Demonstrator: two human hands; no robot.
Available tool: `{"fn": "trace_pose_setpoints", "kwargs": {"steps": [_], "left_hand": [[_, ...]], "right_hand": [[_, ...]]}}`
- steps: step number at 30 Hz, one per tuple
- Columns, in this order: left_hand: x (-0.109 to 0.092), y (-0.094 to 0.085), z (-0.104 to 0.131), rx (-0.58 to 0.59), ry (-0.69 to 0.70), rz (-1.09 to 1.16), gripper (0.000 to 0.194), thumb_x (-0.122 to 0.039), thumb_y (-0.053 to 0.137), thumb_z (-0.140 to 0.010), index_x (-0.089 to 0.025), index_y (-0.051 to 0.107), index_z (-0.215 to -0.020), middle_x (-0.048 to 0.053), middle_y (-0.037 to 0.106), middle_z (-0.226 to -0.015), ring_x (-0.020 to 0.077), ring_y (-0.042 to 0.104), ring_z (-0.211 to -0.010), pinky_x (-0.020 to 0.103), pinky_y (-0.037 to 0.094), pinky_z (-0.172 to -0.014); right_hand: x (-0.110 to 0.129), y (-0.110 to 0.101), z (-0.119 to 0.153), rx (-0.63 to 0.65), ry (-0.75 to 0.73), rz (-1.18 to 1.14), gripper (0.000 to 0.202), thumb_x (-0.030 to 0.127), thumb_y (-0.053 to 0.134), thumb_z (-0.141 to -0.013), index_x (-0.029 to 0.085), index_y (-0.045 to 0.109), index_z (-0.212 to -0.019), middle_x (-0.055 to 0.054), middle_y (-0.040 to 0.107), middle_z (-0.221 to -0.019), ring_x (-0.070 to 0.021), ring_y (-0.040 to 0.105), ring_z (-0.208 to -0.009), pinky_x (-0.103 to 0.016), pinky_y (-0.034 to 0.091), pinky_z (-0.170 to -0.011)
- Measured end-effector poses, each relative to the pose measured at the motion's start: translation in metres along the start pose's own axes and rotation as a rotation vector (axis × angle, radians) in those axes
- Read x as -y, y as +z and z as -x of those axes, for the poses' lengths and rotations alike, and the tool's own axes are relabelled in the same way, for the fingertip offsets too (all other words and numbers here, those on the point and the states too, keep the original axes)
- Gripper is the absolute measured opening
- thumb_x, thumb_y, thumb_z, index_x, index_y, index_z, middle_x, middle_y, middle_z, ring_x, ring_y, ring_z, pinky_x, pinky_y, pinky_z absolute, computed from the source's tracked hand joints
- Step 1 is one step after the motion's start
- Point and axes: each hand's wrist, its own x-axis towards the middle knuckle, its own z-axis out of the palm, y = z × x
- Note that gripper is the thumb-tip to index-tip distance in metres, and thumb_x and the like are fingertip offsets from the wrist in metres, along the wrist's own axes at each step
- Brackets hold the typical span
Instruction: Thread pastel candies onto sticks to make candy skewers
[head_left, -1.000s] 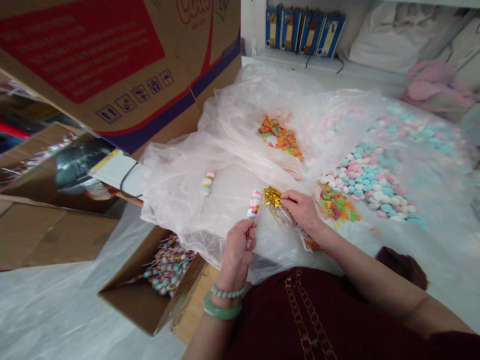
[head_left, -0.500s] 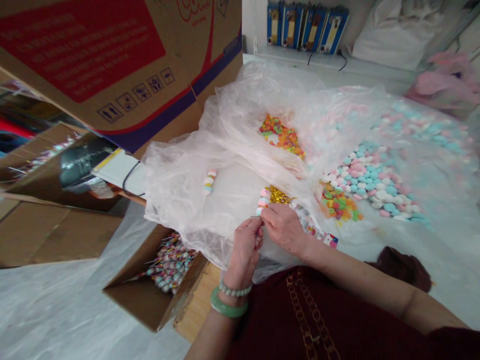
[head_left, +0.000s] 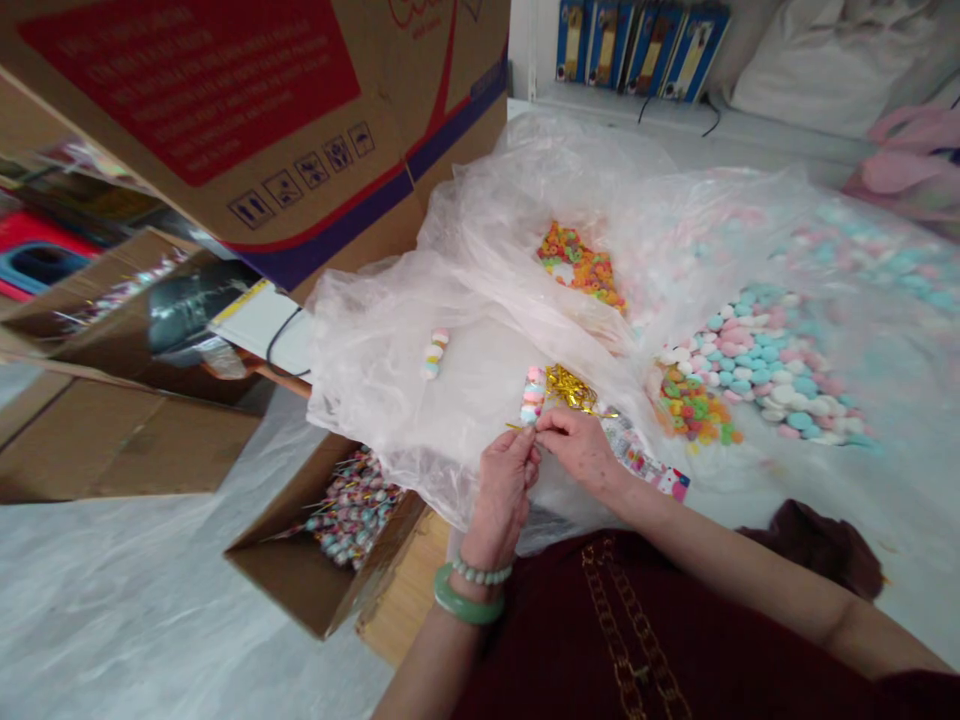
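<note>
A bagged candy skewer (head_left: pixel 532 392) with pink, white and blue pieces points away from me above my fingertips. My left hand (head_left: pixel 510 474), with green bracelets at the wrist, is closed in a pinch at its lower end. My right hand (head_left: pixel 579 447) pinches at the same spot, where a thin gold tie shows beside the fingers. Gold twist ties (head_left: pixel 570 387) lie just right of the skewer, and printed bags (head_left: pixel 646 462) are partly behind my right forearm. Another candy skewer (head_left: pixel 435 354) rests on the plastic sheet to the left.
Ring gummies (head_left: pixel 581 268) and pastel candies (head_left: pixel 750 355) lie on the plastic at the right. A large carton (head_left: pixel 300 130) stands at the back left. An open box (head_left: pixel 292 580) of finished skewers is at lower left. Dark cloth (head_left: pixel 817 545) lies at right.
My right hand has shifted down off the candy to the skewer's lower end, uncovering more of it. A gold tie now shows at my fingertips. The whole view has shifted slightly.
</note>
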Motion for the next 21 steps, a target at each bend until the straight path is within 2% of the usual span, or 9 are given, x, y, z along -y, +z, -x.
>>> {"fn": "trace_pose_setpoints", "kwargs": {"steps": [3, 5, 8, 10, 12, 15, 18, 20, 21], "left_hand": [[0.003, 0.004, 0.0, -0.056, 0.051, -0.064, 0.029, -0.037, 0.064, -0.073, -0.016, 0.049, -0.06, -0.006, 0.042, -0.047, 0.0034, 0.027, -0.037, 0.02, 0.016, -0.037], [-0.001, 0.004, 0.003, -0.083, 0.088, -0.137, 0.031, -0.038, 0.064, -0.072, -0.016, 0.047, -0.057, -0.007, 0.04, -0.045, 0.0035, 0.027, -0.038, 0.019, 0.015, -0.038], [-0.013, -0.001, 0.011, 0.101, 0.018, -0.217, 0.036, -0.042, 0.066, -0.07, -0.015, 0.049, -0.053, -0.006, 0.039, -0.043, 0.0034, 0.028, -0.038, 0.019, 0.015, -0.039], [-0.022, -0.007, 0.017, 0.367, -0.153, -0.237, 0.036, -0.046, 0.071, -0.064, -0.014, 0.057, -0.058, -0.005, 0.045, -0.045, 0.0034, 0.03, -0.037, 0.02, 0.014, -0.038], [-0.031, -0.014, 0.02, 0.597, -0.328, -0.26, 0.039, -0.049, 0.076, -0.055, -0.013, 0.063, -0.065, -0.002, 0.053, -0.049, 0.0038, 0.033, -0.036, 0.02, 0.015, -0.037], [-0.047, -0.022, 0.018, 0.772, -0.467, -0.364, 0.041, -0.049, 0.078, -0.051, -0.013, 0.066, -0.066, -0.001, 0.055, -0.049, 0.0053, 0.034, -0.036, 0.021, 0.016, -0.037], [-0.073, -0.021, 0.015, 0.901, -0.395, -0.589, 0.028, -0.041, 0.075, -0.058, -0.015, 0.065, -0.059, -0.002, 0.051, -0.046, 0.0071, 0.038, -0.041, 0.022, 0.024, -0.041], [-0.09, -0.012, 0.017, 0.953, -0.218, -0.838, 0.016, -0.029, 0.073, -0.063, -0.015, 0.066, -0.059, -0.003, 0.051, -0.048, 0.0086, 0.042, -0.046, 0.022, 0.031, -0.047], [-0.096, -0.006, 0.02, 0.919, -0.085, -1.004, 0.01, -0.023, 0.07, -0.066, -0.015, 0.066, -0.06, -0.003, 0.052, -0.049, 0.0096, 0.044, -0.048, 0.023, 0.034, -0.05]], "right_hand": [[-0.002, 0.002, -0.003, -0.021, 0.183, -0.191, 0.008, 0.022, 0.061, -0.07, 0.018, 0.059, -0.063, 0.005, 0.05, -0.055, -0.0102, 0.045, -0.055, -0.023, 0.033, -0.055], [-0.002, -0.002, -0.002, 0.055, 0.319, -0.41, 0.01, 0.025, 0.064, -0.065, 0.017, 0.06, -0.071, 0.008, 0.044, -0.051, -0.0088, 0.039, -0.049, -0.022, 0.029, -0.049], [0.003, -0.019, 0.004, 0.274, 0.371, -0.647, 0.032, 0.024, 0.067, -0.061, 0.017, 0.064, -0.092, 0.007, 0.048, -0.055, -0.0085, 0.04, -0.048, -0.022, 0.031, -0.047], [0.008, -0.033, 0.011, 0.372, 0.234, -0.594, 0.044, 0.024, 0.068, -0.063, 0.022, 0.063, -0.107, 0.003, 0.06, -0.069, -0.0121, 0.052, -0.06, -0.024, 0.04, -0.056], [0.014, -0.046, 0.019, 0.525, 0.005, -0.403, 0.029, 0.03, 0.06, -0.075, 0.024, 0.066, -0.102, -0.002, 0.066, -0.079, -0.0157, 0.058, -0.067, -0.027, 0.043, -0.059], [0.025, -0.06, 0.033, 0.594, -0.22, -0.226, 0.019, 0.033, 0.052, -0.084, 0.023, 0.066, -0.091, -0.004, 0.067, -0.076, -0.016, 0.057, -0.063, -0.027, 0.041, -0.056], [0.04, -0.067, 0.044, 0.545, -0.544, 0.182, 0.017, 0.025, 0.049, -0.088, 0.018, 0.063, -0.082, -0.005, 0.063, -0.072, -0.0164, 0.055, -0.064, -0.029, 0.039, -0.06], [0.05, -0.066, 0.044, 0.516, -0.799, 0.552, 0.018, 0.019, 0.045, -0.089, 0.016, 0.062, -0.081, -0.007, 0.062, -0.072, -0.0183, 0.054, -0.067, -0.031, 0.039, -0.063], [0.054, -0.065, 0.04, 0.508, -0.863, 0.695, 0.018, 0.015, 0.045, -0.088, 0.015, 0.062, -0.081, -0.008, 0.062, -0.073, -0.0191, 0.054, -0.067, -0.031, 0.038, -0.063]]}}
